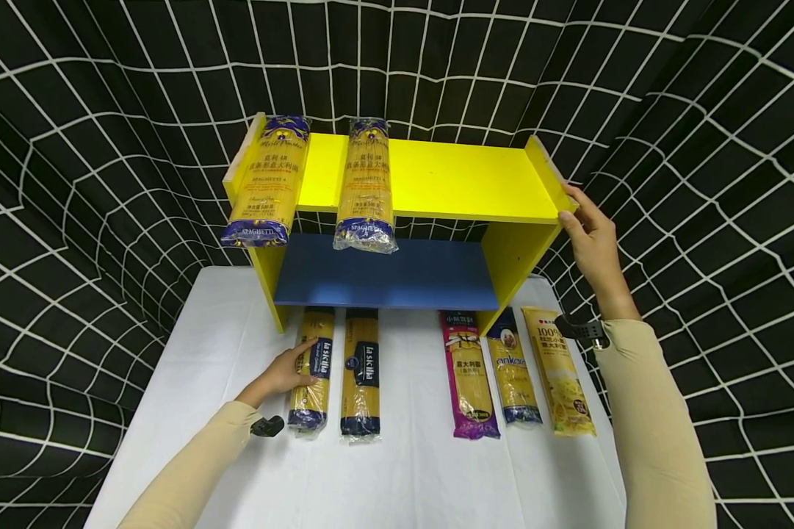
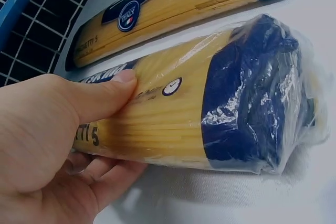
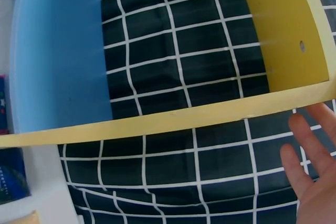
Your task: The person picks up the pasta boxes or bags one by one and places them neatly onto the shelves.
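My left hand grips a pack of spaghetti with a dark blue label, at the left of the table. In the left wrist view, the thumb lies across the top of this clear-wrapped spaghetti pack and the other fingers curl under its side. A matching spaghetti pack lies just to its right. At the upper right, my right hand holds the front corner of the yellow and blue shelf, the thumb at its front edge. In the right wrist view, several fingers show outside the side panel; the thumb is hidden.
Two yellow spaghetti packs lie on the shelf's top board, their ends overhanging its front. On the white table, a pink-purple pasta pack, a blue-ended pack and a yellow pack lie at right. Black gridded cloth surrounds everything.
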Tool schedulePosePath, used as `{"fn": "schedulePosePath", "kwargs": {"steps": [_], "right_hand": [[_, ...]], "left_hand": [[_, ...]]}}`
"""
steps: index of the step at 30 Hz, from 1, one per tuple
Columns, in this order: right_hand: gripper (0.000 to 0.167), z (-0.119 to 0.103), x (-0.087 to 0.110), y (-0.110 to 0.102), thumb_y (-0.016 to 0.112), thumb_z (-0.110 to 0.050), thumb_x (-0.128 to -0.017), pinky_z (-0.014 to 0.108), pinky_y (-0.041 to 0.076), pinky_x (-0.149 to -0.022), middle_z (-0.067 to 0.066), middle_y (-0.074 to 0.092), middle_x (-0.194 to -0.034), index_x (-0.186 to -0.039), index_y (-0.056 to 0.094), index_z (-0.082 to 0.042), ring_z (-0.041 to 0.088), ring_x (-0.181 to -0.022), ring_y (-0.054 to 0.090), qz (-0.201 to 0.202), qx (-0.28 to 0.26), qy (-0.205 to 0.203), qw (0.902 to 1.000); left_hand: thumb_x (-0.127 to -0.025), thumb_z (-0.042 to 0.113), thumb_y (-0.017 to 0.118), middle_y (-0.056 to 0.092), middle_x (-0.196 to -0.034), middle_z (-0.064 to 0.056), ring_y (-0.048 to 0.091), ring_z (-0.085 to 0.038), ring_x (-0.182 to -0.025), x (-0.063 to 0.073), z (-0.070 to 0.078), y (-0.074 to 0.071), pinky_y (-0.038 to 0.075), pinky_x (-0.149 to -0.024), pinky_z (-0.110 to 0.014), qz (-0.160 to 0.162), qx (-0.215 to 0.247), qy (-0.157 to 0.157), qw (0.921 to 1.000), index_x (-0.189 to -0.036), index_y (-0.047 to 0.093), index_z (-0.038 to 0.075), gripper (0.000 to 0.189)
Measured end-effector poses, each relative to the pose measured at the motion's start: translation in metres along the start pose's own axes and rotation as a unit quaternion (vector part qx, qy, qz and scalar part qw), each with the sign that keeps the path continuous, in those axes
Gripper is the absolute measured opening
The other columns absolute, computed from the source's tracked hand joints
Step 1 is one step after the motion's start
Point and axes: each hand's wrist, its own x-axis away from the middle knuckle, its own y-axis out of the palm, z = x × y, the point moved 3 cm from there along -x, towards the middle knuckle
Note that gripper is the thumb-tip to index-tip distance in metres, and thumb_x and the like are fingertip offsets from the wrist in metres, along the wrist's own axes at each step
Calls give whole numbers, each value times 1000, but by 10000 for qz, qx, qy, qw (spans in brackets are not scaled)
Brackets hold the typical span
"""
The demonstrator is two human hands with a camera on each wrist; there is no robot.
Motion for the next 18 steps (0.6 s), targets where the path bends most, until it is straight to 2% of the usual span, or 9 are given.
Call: {"fn": "schedulePosePath", "kwargs": {"steps": [6,12,18], "right_hand": [[45,0,1,1,51,-21,-103,10,44,-90,4,63,-128,-148,48,-22,-4,-101,57,-16,9,50,10000],[45,0,1,1,51,-22,-103,10,44,-90,-1,64,-124,-148,48,-23,-4,-101,57,-16,62,83,9999],[45,0,0,0,51,-23,-104,11,43,-89,-2,63,-123,-148,47,-24,-4,-100,56,-35,76,116,9999]], "left_hand": [[-78,18,83,39,-150,-33,40,-55,-136,-1,2,0,34,-110,-67,48,179,-255,9995,-155,34,13,91],[-76,12,83,41,-150,-30,40,-53,-136,1,5,-3,34,-111,-65,251,481,-486,9973,-152,39,14,88],[-76,8,82,42,-150,-30,37,-51,-139,2,4,-4,32,-112,-65,318,755,-383,9959,-150,43,11,84]]}}
